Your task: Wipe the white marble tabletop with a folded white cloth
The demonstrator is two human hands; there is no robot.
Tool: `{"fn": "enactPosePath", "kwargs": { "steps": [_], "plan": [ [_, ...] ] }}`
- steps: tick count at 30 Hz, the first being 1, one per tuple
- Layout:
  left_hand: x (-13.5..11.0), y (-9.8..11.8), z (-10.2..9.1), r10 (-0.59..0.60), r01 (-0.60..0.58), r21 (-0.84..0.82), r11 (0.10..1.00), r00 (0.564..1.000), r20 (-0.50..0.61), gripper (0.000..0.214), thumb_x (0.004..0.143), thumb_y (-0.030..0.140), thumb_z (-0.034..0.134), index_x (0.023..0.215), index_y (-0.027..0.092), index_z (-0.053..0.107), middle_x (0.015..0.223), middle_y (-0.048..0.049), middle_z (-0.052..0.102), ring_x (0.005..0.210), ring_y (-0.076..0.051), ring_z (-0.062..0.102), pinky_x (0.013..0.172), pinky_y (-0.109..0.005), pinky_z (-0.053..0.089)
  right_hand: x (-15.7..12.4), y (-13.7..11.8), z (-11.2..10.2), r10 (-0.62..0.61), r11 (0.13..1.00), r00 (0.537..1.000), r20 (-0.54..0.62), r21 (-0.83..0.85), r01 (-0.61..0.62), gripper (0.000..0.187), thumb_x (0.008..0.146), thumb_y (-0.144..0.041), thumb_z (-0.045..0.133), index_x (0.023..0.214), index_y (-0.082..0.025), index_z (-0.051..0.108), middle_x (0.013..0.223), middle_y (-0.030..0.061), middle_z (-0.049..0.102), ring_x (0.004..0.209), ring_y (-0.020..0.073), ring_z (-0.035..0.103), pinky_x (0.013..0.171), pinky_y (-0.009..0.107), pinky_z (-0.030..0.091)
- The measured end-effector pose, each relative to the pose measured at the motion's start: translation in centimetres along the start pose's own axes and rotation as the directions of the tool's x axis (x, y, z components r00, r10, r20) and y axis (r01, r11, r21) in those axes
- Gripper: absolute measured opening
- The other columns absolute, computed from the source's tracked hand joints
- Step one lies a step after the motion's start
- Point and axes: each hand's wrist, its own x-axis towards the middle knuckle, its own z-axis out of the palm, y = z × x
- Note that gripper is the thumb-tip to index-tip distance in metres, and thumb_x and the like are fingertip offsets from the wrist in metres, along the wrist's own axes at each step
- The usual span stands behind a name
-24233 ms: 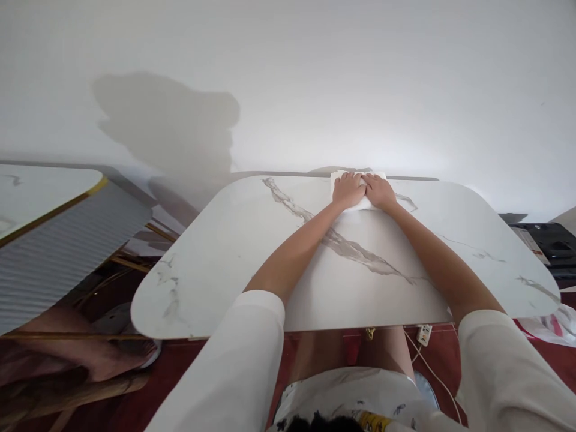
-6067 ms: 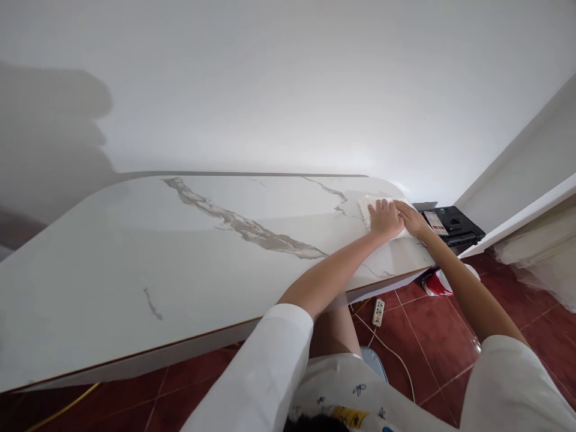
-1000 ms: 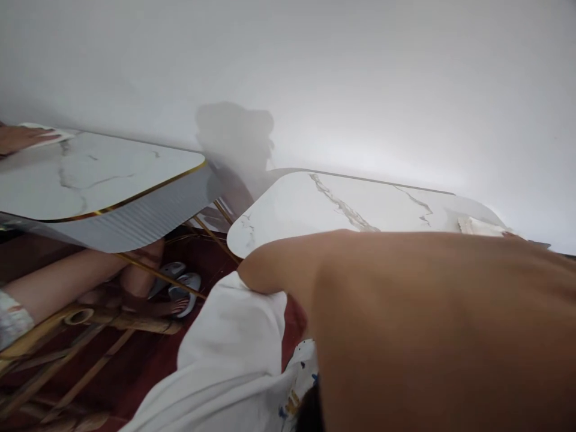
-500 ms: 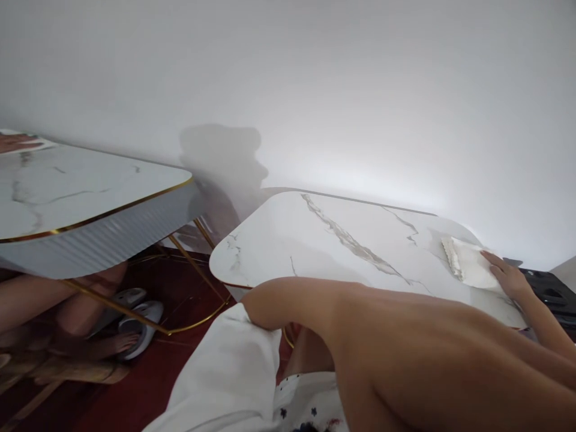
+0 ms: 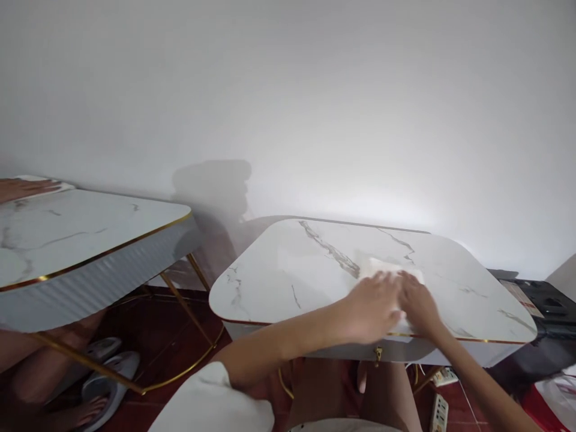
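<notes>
The bare left hand (image 5: 372, 307) and bare right hand (image 5: 419, 305) meet, blurred; whether their fingers grip or lie loose, I cannot tell. Under and just beyond them, a thin white cloth (image 5: 386, 265) lies on a rounded, white, grey-veined tabletop (image 5: 261, 276). Behind rises a smooth pale wall (image 5: 342, 108).

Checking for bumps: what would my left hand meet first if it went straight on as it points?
Probably the right hand, beside the left hand on the white cloth; blur leaves contact and depth unclear.
</notes>
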Motion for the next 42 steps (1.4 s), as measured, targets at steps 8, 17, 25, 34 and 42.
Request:
{"fn": "enactPosePath", "kwargs": {
  "steps": [8,17,25,34,42],
  "plan": [
    [-6.7,-12.2,-1.3,-0.47,0.483,0.069,0.873,0.87,-0.148,0.052,0.093,0.02,0.027,0.135,0.008,0.055,0.147,-0.0175,0.053,0.143,-0.027,0.042,0.121,-0.043,0.029,9.4,-21.8,2.4,-0.038,0.995,0.975,0.219,0.094,0.018,0.051,0.091,-0.031,0.049,0.137,-0.008,0.055,0.15,0.0194,0.049,0.134,0.0356,0.048,0.103,0.048,0.041],
    [-15.6,-25.1,-3.0,-0.437,0.5,0.146,0.853,0.839,-0.323,0.053,0.083,0.025,0.035,0.125,0.016,0.067,0.131,-0.0115,0.067,0.121,-0.029,0.062,0.108,-0.045,0.046,13.4,-32.1,5.4,-0.028,0.973,0.994,0.107,0.229,0.002,0.047,0.092,-0.034,0.051,0.129,-0.005,0.06,0.132,0.022,0.061,0.123,0.0337,0.054,0.096,0.048,0.044],
    [-15.7,-28.4,-1.8,-0.41,0.444,0.183,0.877,0.891,-0.197,0.058,0.095,0.031,0.03,0.149,0.015,0.047,0.157,-0.0072,0.042,0.146,-0.022,0.037,0.12,-0.041,0.034,14.5,-31.5,5.9,0.008,0.966,0.989,0.148,0.253,-0.046,0.051,0.097,-0.035,0.046,0.139,-0.008,0.051,0.149,0.0222,0.048,0.138,0.0348,0.043,0.111,0.058,0.034],
    [-12.5,-28.6,-1.3,-0.458,0.521,0.244,0.818,0.846,-0.273,0.054,0.096,0.022,0.029,0.147,0.021,0.049,0.155,-0.008,0.046,0.144,-0.026,0.04,0.117,-0.049,0.035,17.7,-29.9,8.2,-0.073,0.972,0.991,0.116,0.23,0.045,0.055,0.099,-0.028,0.041,0.144,0.003,0.045,0.153,0.0245,0.043,0.146,0.0334,0.034,0.118,0.045,0.026],
    [-7.0,-34.8,-2.7,-0.44,0.508,0.157,0.847,0.836,-0.329,0.053,0.096,0.026,0.029,0.144,0.017,0.052,0.151,-0.0079,0.05,0.142,-0.026,0.044,0.118,-0.045,0.035,25.1,-27.0,11.0,-0.102,0.974,0.993,0.055,0.209,0.089,0.047,0.099,-0.025,0.04,0.138,-0.003,0.054,0.145,0.0184,0.054,0.14,0.0286,0.042,0.117,0.038,0.028]
  ]
}}
